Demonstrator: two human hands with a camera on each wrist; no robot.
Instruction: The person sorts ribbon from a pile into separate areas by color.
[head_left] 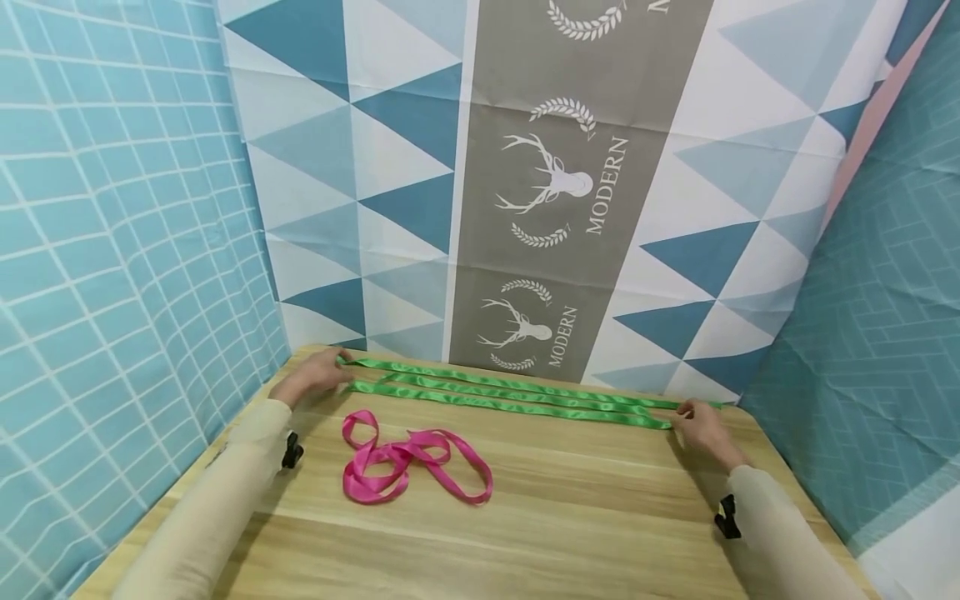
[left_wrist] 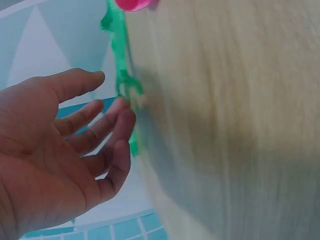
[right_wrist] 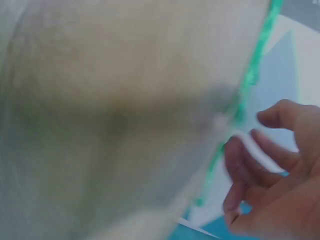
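A green ribbon (head_left: 510, 393) lies in long, nearly parallel rows along the far edge of the wooden table. At its left end is my left hand (head_left: 321, 372); in the left wrist view this hand (left_wrist: 65, 145) has its thumb apart from loosely bent fingers, the fingertips beside the ribbon (left_wrist: 119, 47). My right hand (head_left: 703, 429) is at the right end of the rows. Seen from the right wrist, the hand (right_wrist: 280, 175) also keeps thumb and fingers apart, close to the ribbon (right_wrist: 255, 60); whether it touches is blurred. A pink ribbon (head_left: 401, 454) lies loosely looped nearer me.
The wooden table (head_left: 540, 508) meets a patterned cloth backdrop (head_left: 540, 208) right behind the green ribbon. Blue tiled-print cloth (head_left: 135, 250) hangs at the left, and a teal cloth (head_left: 877, 333) at the right.
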